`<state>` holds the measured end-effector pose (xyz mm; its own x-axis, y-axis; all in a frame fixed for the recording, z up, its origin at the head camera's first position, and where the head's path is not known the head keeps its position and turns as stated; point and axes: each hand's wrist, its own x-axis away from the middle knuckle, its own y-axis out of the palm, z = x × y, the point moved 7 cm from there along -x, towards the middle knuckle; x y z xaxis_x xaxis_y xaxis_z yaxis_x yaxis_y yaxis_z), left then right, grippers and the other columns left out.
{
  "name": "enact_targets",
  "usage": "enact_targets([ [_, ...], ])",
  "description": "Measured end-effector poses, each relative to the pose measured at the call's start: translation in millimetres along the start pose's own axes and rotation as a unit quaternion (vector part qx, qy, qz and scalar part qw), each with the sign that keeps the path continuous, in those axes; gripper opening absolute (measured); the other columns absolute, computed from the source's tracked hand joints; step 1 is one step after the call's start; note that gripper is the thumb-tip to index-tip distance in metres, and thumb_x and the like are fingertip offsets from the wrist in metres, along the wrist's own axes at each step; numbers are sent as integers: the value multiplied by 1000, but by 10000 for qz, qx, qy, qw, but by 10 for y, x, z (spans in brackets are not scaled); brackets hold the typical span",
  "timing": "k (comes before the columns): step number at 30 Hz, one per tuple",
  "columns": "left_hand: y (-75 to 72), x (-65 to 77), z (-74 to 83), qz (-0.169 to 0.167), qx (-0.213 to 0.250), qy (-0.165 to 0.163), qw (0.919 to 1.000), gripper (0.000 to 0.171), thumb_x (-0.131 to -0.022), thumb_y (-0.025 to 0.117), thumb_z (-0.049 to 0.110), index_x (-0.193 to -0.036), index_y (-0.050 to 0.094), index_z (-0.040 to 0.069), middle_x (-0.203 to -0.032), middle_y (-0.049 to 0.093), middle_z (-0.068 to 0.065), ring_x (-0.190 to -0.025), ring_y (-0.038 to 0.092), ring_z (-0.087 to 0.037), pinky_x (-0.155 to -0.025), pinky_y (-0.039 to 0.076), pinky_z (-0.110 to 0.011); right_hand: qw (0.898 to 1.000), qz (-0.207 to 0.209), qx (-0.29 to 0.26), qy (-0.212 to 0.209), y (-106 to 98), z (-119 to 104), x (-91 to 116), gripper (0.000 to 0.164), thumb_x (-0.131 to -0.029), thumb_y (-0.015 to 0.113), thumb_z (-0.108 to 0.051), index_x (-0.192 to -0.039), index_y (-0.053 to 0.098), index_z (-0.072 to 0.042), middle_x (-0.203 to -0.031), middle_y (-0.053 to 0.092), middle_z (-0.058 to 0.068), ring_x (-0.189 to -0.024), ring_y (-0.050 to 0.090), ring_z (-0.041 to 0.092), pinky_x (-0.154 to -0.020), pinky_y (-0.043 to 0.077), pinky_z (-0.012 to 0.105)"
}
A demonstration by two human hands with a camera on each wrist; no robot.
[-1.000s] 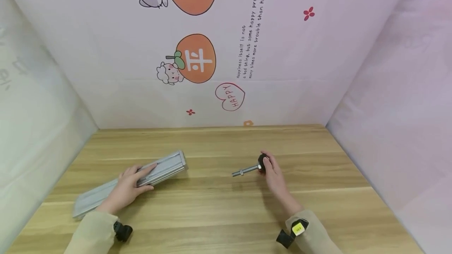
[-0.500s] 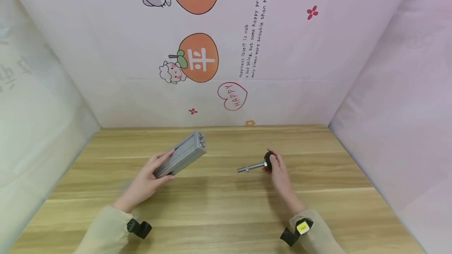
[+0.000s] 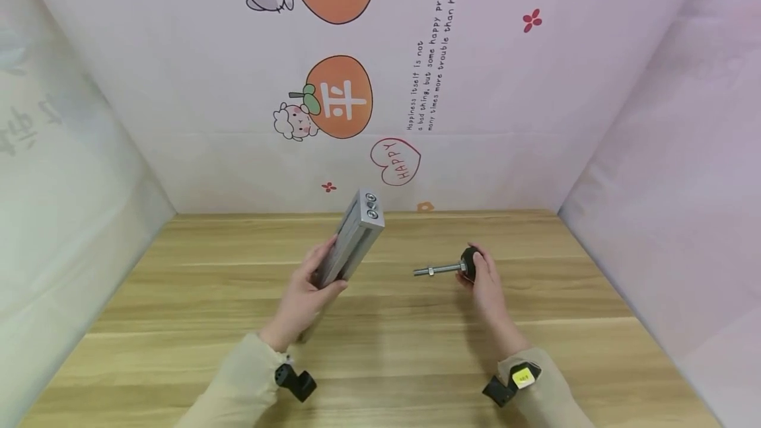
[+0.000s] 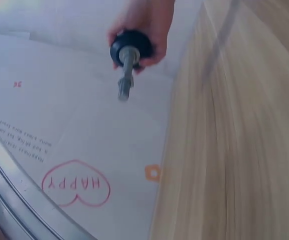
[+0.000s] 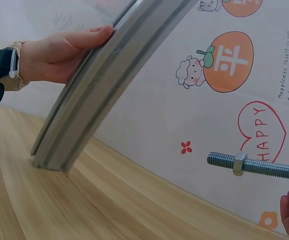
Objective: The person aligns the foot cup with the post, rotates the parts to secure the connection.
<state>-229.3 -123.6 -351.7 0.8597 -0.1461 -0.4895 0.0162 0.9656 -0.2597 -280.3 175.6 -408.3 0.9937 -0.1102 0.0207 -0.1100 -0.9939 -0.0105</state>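
Observation:
My left hand (image 3: 306,296) grips a long grey aluminium profile (image 3: 351,243) around its middle. The profile is tilted up, and its end face with round holes points toward the back wall and up. In the right wrist view the lower end of the profile (image 5: 59,150) hangs low by the tabletop; whether it touches I cannot tell. My right hand (image 3: 489,286) holds a levelling foot by its black round base (image 3: 470,263). Its threaded rod (image 3: 440,270) points left toward the profile, with a nut (image 5: 240,164) partway along it. Rod and profile are apart.
A wood-grain tabletop (image 3: 380,362) lies beneath both hands. White printed cloth (image 3: 487,170) stands behind it, with plain cloth walls at the left and right. A black wrist camera (image 3: 295,382) is strapped at the left sleeve, another (image 3: 505,385) at the right.
My left hand has lifted the profile off the table, moved it right and tilted its far end upward, showing the end face. The right hand with the levelling foot has shifted slightly right and up.

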Motion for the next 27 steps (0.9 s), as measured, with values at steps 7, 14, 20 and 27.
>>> enact_targets([
  [7, 237, -16, 53, 123, 1209, 156, 9925, 75, -81, 68, -5, -147, 36, 14, -143, 41, -3, -115, 46, -7, -93, 40, -16, 10000, -9, -26, 49, 7, -61, -6, 44, -105, 18, -27, -144, 29, -10, -128, 32, 17, -93, 47, 10, -79, 48, 13],
  [14, 412, 45, 88, 364, 1804, 460, 9818, 73, -87, 66, 17, -145, 30, 43, -141, 38, 21, -113, 47, -3, -87, 46, -16, 9999, -13, -124, -3, 33, -170, -24, 44, -105, 19, -28, -144, 29, -10, -130, 32, 16, -96, 45, 10, -81, 47, 13],
  [20, 512, 48, 75, 538, 1980, 362, 9781, 72, -87, 66, 21, -143, 29, 48, -141, 37, 22, -112, 47, -3, -87, 45, -15, 9999, 26, -167, -21, 28, -219, -37, 41, -105, 20, -27, -142, 30, -11, -127, 33, 14, -94, 46, 10, -81, 48, 14],
  [27, 689, 3, 76, 452, 2066, 174, 9772, 73, -87, 66, 14, -138, 32, 54, -139, 35, 10, -113, 43, -9, -91, 42, -18, 10000, -1, 1, -37, 5, -246, -40, 45, -105, 18, -28, -146, 27, -12, -140, 26, 20, -106, 40, 16, -81, 45, 12],
])
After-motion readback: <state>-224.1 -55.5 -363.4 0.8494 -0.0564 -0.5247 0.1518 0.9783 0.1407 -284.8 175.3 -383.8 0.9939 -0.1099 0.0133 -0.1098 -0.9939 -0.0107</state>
